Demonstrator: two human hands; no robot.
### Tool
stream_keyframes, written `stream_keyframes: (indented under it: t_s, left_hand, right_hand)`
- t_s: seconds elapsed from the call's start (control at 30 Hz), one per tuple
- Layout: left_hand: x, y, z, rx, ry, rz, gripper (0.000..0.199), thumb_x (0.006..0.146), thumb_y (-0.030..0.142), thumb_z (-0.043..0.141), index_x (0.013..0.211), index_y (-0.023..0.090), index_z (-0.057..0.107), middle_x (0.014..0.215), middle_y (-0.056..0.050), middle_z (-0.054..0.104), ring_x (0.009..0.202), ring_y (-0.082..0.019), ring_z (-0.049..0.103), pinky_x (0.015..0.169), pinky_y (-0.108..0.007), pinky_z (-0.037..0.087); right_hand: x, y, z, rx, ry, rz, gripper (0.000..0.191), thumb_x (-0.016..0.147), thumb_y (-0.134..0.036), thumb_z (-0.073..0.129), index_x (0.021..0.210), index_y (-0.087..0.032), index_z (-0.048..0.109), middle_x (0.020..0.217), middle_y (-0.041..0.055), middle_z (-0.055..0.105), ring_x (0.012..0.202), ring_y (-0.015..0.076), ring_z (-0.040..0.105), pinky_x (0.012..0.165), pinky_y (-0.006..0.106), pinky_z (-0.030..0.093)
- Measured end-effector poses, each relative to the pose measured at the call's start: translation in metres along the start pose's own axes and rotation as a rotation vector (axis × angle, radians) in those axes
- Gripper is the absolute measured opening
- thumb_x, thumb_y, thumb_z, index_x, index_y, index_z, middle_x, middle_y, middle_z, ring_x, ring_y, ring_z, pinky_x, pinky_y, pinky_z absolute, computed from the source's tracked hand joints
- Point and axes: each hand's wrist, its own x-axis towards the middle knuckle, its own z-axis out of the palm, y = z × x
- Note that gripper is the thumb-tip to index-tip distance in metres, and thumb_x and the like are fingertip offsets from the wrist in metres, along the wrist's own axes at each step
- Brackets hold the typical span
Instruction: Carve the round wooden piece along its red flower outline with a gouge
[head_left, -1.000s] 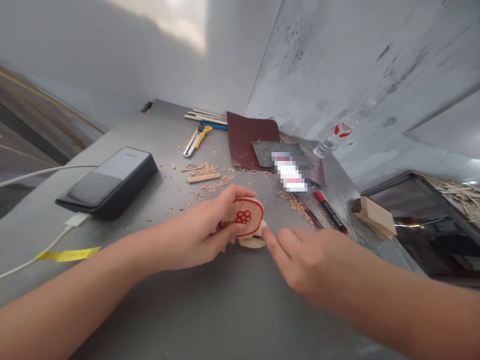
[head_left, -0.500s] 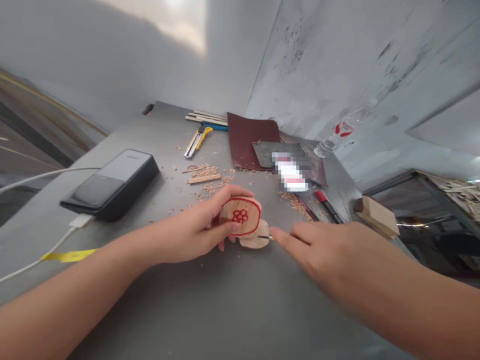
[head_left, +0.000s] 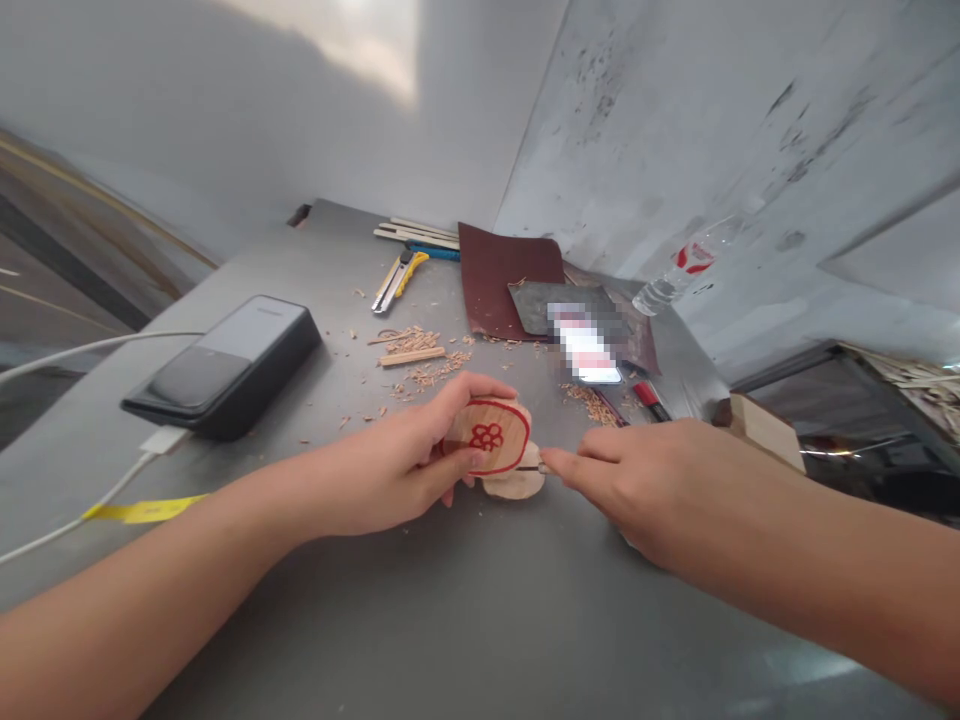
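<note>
My left hand (head_left: 409, 460) is closed round a wooden block (head_left: 510, 432), thumb on its front face. That rounded face has a red outline and a red flower drawn on it. A paler rounded wooden part (head_left: 514, 486) shows just below; whether it joins the block I cannot tell. In my closed right hand (head_left: 645, 485) is a thin-bladed carving tool (head_left: 531, 469), its handle hidden by the fingers. The blade's tip meets the pale wood or lies just over it.
Wood shavings (head_left: 427, 372) and a yellow utility knife (head_left: 400, 282) lie beyond my hands. Further back are brown sandpaper (head_left: 499, 285), a lit phone (head_left: 589, 350) and a plastic bottle (head_left: 686, 262). A black cabled device (head_left: 225, 370) stands left; a red-capped marker (head_left: 649, 398) lies right.
The view has shifted slightly. My right hand has risen a little and now covers more of the marker. Both hands keep their holds, and the blade stays by the pale wood.
</note>
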Motion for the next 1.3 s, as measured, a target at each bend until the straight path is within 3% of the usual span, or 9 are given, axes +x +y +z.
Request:
stream_keyframes:
  t_s: [0.17,0.27,0.47,0.67,0.9,0.97,1.1,1.17,1.3]
  left_hand:
    - [-0.002,0.001,0.003,0.003,0.005,0.030,0.042,0.107,0.039,0.042,0.147,0.038,0.029,0.108,-0.004,0.066,0.077,-0.016,0.065,0.074,-0.034,0.055]
    - [-0.003,0.001,0.003,0.018,0.014,0.035,0.042,0.107,0.041,0.042,0.147,0.036,0.030,0.103,-0.004,0.066,0.076,-0.017,0.064,0.071,-0.032,0.054]
    - [-0.001,0.000,0.003,0.027,0.012,0.047,0.045,0.106,0.037,0.045,0.149,0.034,0.030,0.101,-0.005,0.067,0.075,-0.018,0.065,0.066,-0.030,0.052]
    - [0.002,-0.002,0.004,-0.022,0.019,0.061,0.046,0.105,0.034,0.047,0.148,0.036,0.030,0.105,-0.004,0.067,0.075,-0.018,0.065,0.067,-0.032,0.053]
    - [0.002,-0.005,0.005,-0.004,0.022,0.082,0.043,0.106,0.036,0.046,0.147,0.033,0.031,0.105,-0.005,0.067,0.077,-0.018,0.064,0.070,-0.033,0.053]
    - [0.002,-0.005,0.005,0.000,0.023,0.085,0.044,0.106,0.036,0.046,0.147,0.034,0.030,0.106,-0.005,0.067,0.077,-0.018,0.064,0.070,-0.033,0.053]
    - [0.002,-0.005,0.005,-0.015,0.024,0.086,0.044,0.106,0.035,0.045,0.148,0.035,0.029,0.109,-0.005,0.067,0.076,-0.017,0.065,0.070,-0.034,0.054]
    - [0.003,-0.006,0.006,-0.013,0.031,0.079,0.044,0.106,0.035,0.045,0.148,0.036,0.029,0.107,-0.005,0.068,0.076,-0.018,0.066,0.071,-0.034,0.054]
    - [0.002,-0.005,0.006,0.000,0.032,0.077,0.043,0.106,0.035,0.045,0.147,0.036,0.029,0.102,-0.003,0.067,0.076,-0.017,0.065,0.071,-0.034,0.055]
  right_hand:
    - [0.005,-0.005,-0.010,-0.215,0.068,-0.177,0.050,0.070,0.003,0.058,0.115,-0.010,0.072,0.066,0.0000,0.058,0.050,0.0147,0.043,0.051,0.033,0.013]
    - [0.006,-0.002,-0.009,-0.246,0.041,-0.200,0.045,0.071,0.001,0.061,0.113,-0.011,0.073,0.068,0.0003,0.060,0.050,0.0139,0.042,0.051,0.033,0.013]
    - [0.011,0.012,-0.002,-0.101,-0.113,-0.191,0.070,0.064,0.005,0.055,0.131,-0.014,0.064,0.075,-0.0007,0.063,0.050,0.0125,0.041,0.048,0.030,0.018]
    - [0.013,0.009,-0.005,-0.294,0.010,-0.327,0.038,0.076,0.000,0.054,0.107,-0.012,0.074,0.068,0.0032,0.058,0.051,0.0149,0.040,0.050,0.034,0.015]
    - [0.017,0.010,0.000,0.019,-0.230,-0.077,0.063,0.064,0.004,0.059,0.122,-0.019,0.069,0.074,-0.0008,0.062,0.050,0.0125,0.044,0.046,0.028,0.020]
    - [0.016,0.011,0.001,0.037,-0.191,-0.075,0.059,0.067,0.003,0.057,0.121,-0.019,0.070,0.074,-0.0007,0.062,0.049,0.0119,0.044,0.047,0.027,0.020]
    - [0.009,0.006,0.000,-0.232,0.025,-0.284,0.047,0.073,0.003,0.054,0.115,-0.009,0.072,0.071,0.0030,0.062,0.050,0.0159,0.046,0.048,0.034,0.015]
    - [0.008,0.002,-0.002,-0.293,0.044,-0.292,0.043,0.074,0.003,0.057,0.111,-0.009,0.073,0.069,0.0034,0.063,0.050,0.0162,0.047,0.049,0.035,0.014]
    - [0.017,-0.002,-0.011,-0.149,-0.204,-0.132,0.050,0.070,0.002,0.060,0.117,-0.012,0.072,0.073,0.0024,0.065,0.049,0.0130,0.043,0.048,0.032,0.016]
